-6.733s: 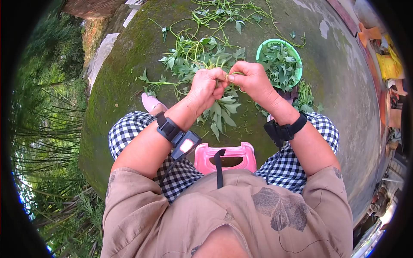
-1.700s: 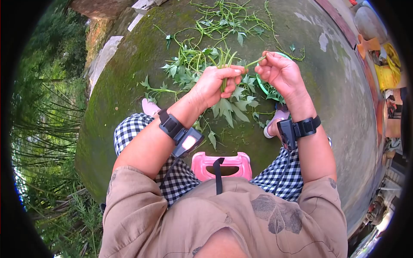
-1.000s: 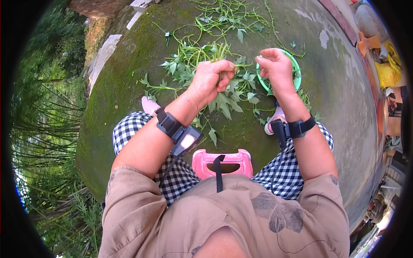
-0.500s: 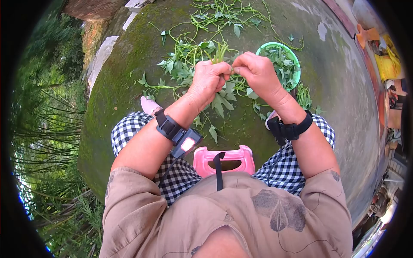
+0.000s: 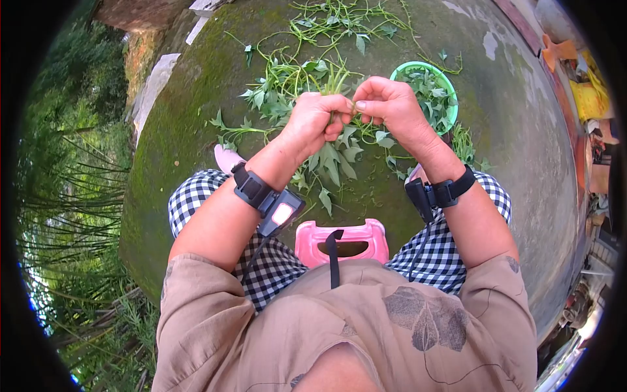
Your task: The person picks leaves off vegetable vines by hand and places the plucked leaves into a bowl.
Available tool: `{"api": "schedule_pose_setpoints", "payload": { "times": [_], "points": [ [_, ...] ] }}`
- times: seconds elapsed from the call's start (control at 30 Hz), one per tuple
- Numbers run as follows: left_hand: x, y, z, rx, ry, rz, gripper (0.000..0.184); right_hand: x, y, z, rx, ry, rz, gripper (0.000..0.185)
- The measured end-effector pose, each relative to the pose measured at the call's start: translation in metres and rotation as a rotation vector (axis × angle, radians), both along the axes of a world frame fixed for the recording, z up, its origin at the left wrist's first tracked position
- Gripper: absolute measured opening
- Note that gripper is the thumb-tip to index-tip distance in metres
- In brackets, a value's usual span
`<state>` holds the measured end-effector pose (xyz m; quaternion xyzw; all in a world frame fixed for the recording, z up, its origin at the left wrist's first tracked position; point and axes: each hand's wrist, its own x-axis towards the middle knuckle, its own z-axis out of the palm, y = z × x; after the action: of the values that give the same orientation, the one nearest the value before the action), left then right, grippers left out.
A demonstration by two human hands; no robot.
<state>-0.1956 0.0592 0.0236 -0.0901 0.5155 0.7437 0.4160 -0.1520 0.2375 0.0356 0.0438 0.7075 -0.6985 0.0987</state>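
Observation:
My left hand (image 5: 318, 121) is closed around a bunch of leafy green stems (image 5: 335, 80); stem ends poke up above the fist and broad leaves (image 5: 334, 163) hang below it. Right beside it, my right hand (image 5: 392, 110) pinches at the stems with thumb and forefinger, fingertips nearly touching the left thumb. Just what lies in that pinch is small and partly hidden. A heap of leafy vines (image 5: 274, 91) lies on the ground behind the left hand. Past the right hand stands a green-rimmed basket (image 5: 450, 88) with picked leaves inside.
More long vines (image 5: 356, 19) trail over the mossy concrete (image 5: 189, 124) at the far side. Thin stems (image 5: 463, 145) lie beside the basket. A pink plastic stool (image 5: 341, 233) is between my knees. Bushes grow at left; a yellow bag (image 5: 588, 98) and clutter line the right.
My right hand has shifted slightly and its fingers have opened a little around the pinch. My left hand keeps its hold on the bunch, whose hanging leaves have swung slightly.

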Motion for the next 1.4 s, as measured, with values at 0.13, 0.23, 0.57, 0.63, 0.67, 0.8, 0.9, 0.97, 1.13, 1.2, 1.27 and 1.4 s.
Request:
{"api": "schedule_pose_setpoints", "payload": {
  "times": [0.13, 0.23, 0.57, 0.63, 0.67, 0.8, 0.9, 0.97, 1.13, 1.2, 1.27, 1.4],
  "points": [
    [0.001, -0.002, -0.004, -0.059, 0.020, -0.020, 0.010, -0.004, 0.006, 0.006, 0.017, -0.037, -0.075, 0.006],
    [0.001, -0.004, -0.007, -0.079, 0.019, -0.008, 0.011, -0.008, 0.021, 0.007, -0.035, -0.047, -0.173, 0.007],
    [0.005, -0.017, -0.042, -0.273, 0.086, -0.077, 0.013, 0.000, 0.106, 0.002, -0.016, -0.116, -0.545, 0.010],
    [0.010, -0.012, -0.046, -0.262, 0.127, -0.046, 0.006, 0.005, 0.122, 0.002, 0.125, -0.133, -0.638, 0.012],
    [0.014, -0.010, -0.047, -0.267, 0.162, -0.047, 0.005, 0.006, 0.132, -0.003, 0.184, -0.149, -0.674, 0.012],
    [0.019, -0.012, -0.040, -0.259, 0.234, -0.193, 0.010, 0.007, 0.151, -0.012, 0.341, -0.165, -0.841, 0.017],
    [0.019, -0.010, -0.033, -0.196, 0.237, -0.211, 0.013, 0.008, 0.145, -0.012, 0.373, -0.143, -0.813, 0.015],
    [0.019, -0.010, -0.029, -0.160, 0.219, -0.212, 0.014, 0.008, 0.132, -0.010, 0.334, -0.153, -0.685, 0.013],
    [0.014, -0.011, -0.029, -0.056, 0.173, -0.184, 0.010, 0.007, 0.083, -0.005, 0.301, -0.111, -0.227, 0.015],
    [0.013, -0.010, -0.028, -0.023, 0.174, -0.175, 0.010, 0.006, 0.063, -0.007, 0.269, -0.127, -0.014, 0.024],
    [0.014, -0.009, -0.025, -0.011, 0.178, -0.170, 0.010, 0.009, 0.037, -0.002, 0.203, -0.038, 0.065, 0.032],
    [0.013, -0.011, -0.023, -0.035, 0.186, -0.199, 0.009, 0.014, 0.004, -0.016, 0.115, 0.118, 0.194, 0.035]
  ]
}}
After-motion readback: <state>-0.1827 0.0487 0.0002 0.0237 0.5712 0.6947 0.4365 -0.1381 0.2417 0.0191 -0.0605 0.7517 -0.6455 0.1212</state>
